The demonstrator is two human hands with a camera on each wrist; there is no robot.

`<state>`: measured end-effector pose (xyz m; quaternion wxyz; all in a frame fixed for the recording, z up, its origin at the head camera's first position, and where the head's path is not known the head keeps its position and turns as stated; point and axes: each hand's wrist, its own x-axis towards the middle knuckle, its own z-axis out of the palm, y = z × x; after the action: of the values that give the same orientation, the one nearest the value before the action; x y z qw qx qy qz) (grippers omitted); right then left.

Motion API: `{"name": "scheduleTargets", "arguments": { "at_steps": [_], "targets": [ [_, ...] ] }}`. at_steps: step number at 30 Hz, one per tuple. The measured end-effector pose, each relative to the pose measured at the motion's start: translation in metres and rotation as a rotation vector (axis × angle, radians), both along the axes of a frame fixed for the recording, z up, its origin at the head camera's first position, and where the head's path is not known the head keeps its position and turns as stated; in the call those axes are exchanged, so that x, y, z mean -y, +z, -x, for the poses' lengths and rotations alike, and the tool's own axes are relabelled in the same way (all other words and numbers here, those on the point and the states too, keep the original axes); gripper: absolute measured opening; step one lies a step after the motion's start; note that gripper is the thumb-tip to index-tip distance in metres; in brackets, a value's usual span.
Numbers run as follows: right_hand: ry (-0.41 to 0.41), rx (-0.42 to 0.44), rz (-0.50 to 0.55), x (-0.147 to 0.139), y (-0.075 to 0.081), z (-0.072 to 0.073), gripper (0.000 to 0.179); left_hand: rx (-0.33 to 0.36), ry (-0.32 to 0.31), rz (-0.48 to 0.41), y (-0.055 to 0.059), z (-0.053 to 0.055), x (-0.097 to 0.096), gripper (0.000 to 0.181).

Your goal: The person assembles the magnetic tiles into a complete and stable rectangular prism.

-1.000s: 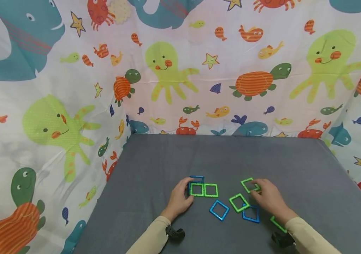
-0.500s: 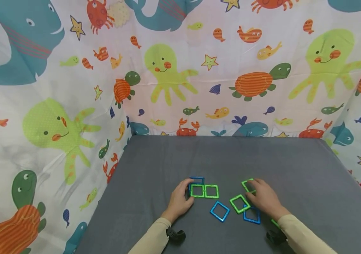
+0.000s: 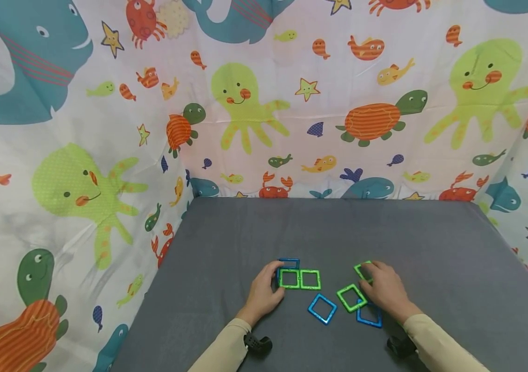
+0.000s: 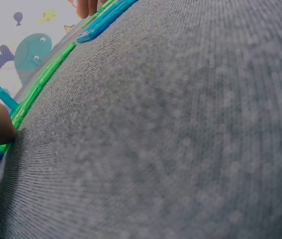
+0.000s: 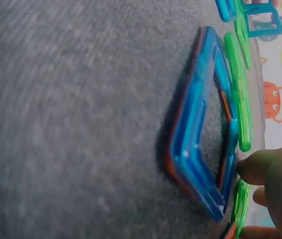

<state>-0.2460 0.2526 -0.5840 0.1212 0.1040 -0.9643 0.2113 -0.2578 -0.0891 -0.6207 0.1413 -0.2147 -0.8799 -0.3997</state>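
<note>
Green pair (image 3: 299,279) lies left-to-right on the desk (image 3: 245,227), left end held by the left grip (image 3: 262,292); right of the pair, the farther green square (image 3: 361,264), skewed, sits under the right grip (image 3: 387,289), whether pinched I cannot tell.

Shown on one grey desk (image 3: 329,230) are four visible green square frames (image 3: 299,279) and at least three blue square frames (image 3: 317,316), the exact blue total being uncertain where pieces overlap. Two hands appear, one left hand (image 3: 261,292) and one right hand (image 3: 388,292), with two sleeves (image 3: 223,345) and two black wrist cameras (image 3: 257,343).
</note>
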Motion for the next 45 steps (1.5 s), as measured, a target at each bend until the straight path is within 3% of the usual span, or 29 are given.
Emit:
{"name": "scheduleTargets", "arguments": {
  "at_steps": [7, 20, 25, 32, 39, 45],
  "targets": [
    [-0.030, 0.029, -0.047, 0.004, 0.001, 0.003, 0.038, 0.024, -0.006, -0.007, 0.001, -0.001, -0.001, 0.062],
    [-0.072, 0.078, -0.058, 0.010, 0.011, 0.003, 0.039, 0.008, 0.005, 0.007, 0.001, 0.000, 0.000, 0.063],
    [-0.058, 0.088, -0.029, 0.008, 0.013, 0.003, 0.037, -0.007, -0.003, 0.006, 0.000, 0.000, -0.001, 0.074],
    [-0.015, 0.106, 0.031, 0.016, 0.011, 0.006, 0.038, 0.049, 0.005, 0.002, 0.000, 0.000, 0.002, 0.082],
    [0.004, 0.061, 0.073, 0.041, 0.018, 0.015, 0.037, 0.081, 0.019, 0.014, 0.002, -0.002, 0.002, 0.080],
    [0.106, 0.041, 0.137, 0.074, 0.026, 0.017, 0.035, 0.084, 0.027, 0.031, 0.002, -0.001, 0.000, 0.080]
  ]
}}
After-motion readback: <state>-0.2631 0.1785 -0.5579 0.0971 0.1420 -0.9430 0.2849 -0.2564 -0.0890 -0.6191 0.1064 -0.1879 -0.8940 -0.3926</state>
